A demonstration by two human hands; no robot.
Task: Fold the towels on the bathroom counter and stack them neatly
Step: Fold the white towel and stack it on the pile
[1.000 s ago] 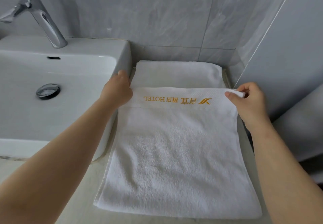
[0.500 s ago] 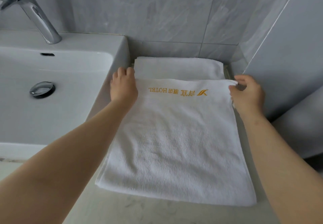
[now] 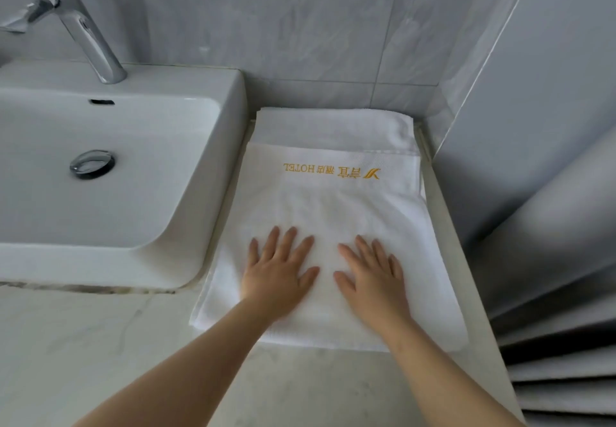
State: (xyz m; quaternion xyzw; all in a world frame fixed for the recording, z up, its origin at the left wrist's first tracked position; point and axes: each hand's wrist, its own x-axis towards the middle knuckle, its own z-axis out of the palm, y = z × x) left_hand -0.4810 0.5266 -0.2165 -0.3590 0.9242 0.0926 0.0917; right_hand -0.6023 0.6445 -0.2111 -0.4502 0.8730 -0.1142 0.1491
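Towel with the gold HOTEL lettering (image 3: 333,203) lies folded flat on the counter (image 3: 100,343), its far edge overlapping a second folded towel (image 3: 333,126) that sits against the tiled back wall (image 3: 300,26). Your left hand (image 3: 278,273) and right hand (image 3: 373,276) rest side by side on its near half, palms down, fingers straight and spread, gripping nothing. The fold looks done and you seem to be smoothing; squaring both into one neat stack appears left. Room is tight: the sink (image 3: 233,133) stands just beside the left edge, the counter's right rim just beside the right edge, with a grey pleated curtain (image 3: 550,293) beyond. Open counter lies near and left.
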